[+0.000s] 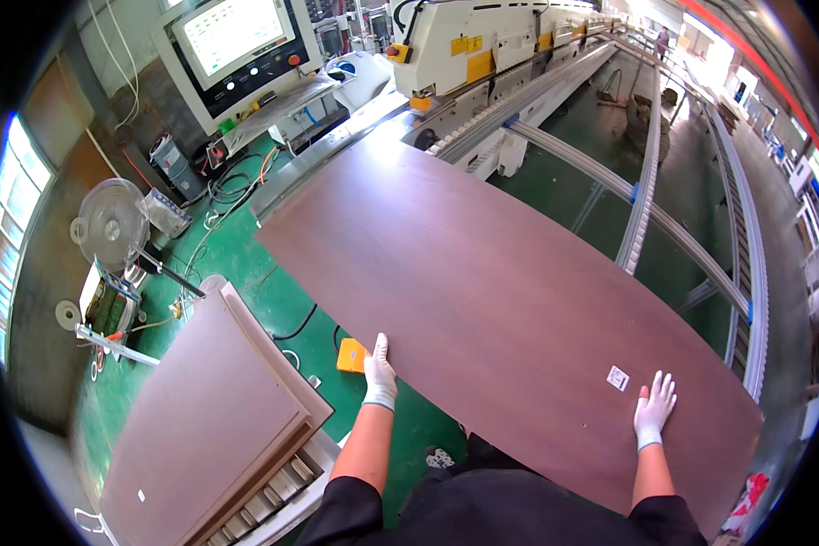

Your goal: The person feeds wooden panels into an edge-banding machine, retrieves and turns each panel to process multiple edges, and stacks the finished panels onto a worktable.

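Large dark-brown laminated panel (510, 300) lies flat across the infeed of the edge-banding machine (482, 45), far corner near the machine's entry, near edge at the person's waist.

Left hand (379, 371), white glove: gripping the panel's left edge, fingers laid on top. Thumb and underside of the edge are hidden, so I can't tell how far it wraps.

Right hand (654, 407), white glove: open, fingers spread, pressing flat on the top face near the near-right corner. Holding nothing. A small white sticker (618, 378) sits just beside it on the panel.

Hard to see:
- Panel covers most of the support rails (651, 182) under it; only their far and right parts show.
- Near-right corner of the panel bends away into the fisheye rim.
- Yellow box (351, 355) on the green floor (246, 264), partly behind the left hand; can't tell what it is.
- Control screen (232, 36) readout is too small to make out.

Around:
- Stack of matching brown panels (209, 409) on a roller cart (273, 505), lower left, well apart from the held panel.
- Floor fan (111, 218) and loose cables (237, 187) at left.
- Roller conveyor (751, 255) runs along the right side.
- Person's dark clothing fills the bottom centre and hides the panel's near edge there.
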`<state>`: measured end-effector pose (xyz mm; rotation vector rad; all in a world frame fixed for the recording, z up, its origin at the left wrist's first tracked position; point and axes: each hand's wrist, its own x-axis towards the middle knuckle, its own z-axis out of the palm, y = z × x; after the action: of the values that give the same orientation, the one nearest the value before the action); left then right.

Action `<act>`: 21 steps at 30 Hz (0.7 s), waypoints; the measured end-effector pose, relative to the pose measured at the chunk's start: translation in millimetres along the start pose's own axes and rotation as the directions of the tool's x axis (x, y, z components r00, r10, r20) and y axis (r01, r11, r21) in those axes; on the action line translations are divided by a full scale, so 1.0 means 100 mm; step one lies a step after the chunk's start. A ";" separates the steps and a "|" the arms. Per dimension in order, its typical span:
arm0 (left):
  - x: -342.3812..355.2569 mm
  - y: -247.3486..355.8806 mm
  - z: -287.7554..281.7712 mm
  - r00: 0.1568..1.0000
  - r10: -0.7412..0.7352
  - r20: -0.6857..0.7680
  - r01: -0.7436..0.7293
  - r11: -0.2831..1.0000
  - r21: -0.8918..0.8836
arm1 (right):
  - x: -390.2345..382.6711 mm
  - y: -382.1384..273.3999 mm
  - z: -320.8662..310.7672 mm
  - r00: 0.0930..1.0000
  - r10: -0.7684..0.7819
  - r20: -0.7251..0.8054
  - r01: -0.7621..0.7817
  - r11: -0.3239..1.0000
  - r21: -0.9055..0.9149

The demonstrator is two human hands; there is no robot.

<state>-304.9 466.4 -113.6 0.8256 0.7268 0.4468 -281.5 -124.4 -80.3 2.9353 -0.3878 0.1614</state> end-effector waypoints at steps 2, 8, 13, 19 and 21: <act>0.14 -0.09 -0.01 0.998 0.023 0.062 -0.025 0.999 0.035 | 0.20 0.00 0.03 1.000 -0.010 0.007 0.011 1.000 -0.017; 0.37 -0.14 0.16 0.991 -0.041 0.128 0.006 0.965 0.262 | 0.95 -0.02 0.12 0.999 0.032 0.009 -0.032 0.999 -0.037; 0.49 0.00 0.32 0.916 -0.348 0.200 0.202 0.830 0.521 | 1.37 0.00 0.22 1.000 0.029 -0.007 -0.030 0.999 -0.044; 0.85 0.48 0.36 0.621 -0.757 0.203 0.287 0.461 0.840 | 1.62 -0.09 0.43 0.988 0.123 -0.094 -0.125 0.992 -0.021; 1.00 1.00 0.63 0.590 -0.804 0.077 0.003 0.097 0.995 | 1.48 -0.17 0.50 0.978 0.163 -0.129 -0.168 0.985 -0.028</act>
<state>-199.6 557.2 -45.5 1.7442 0.4694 -1.0888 -130.7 -154.3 -112.8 2.8339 -0.6090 0.3552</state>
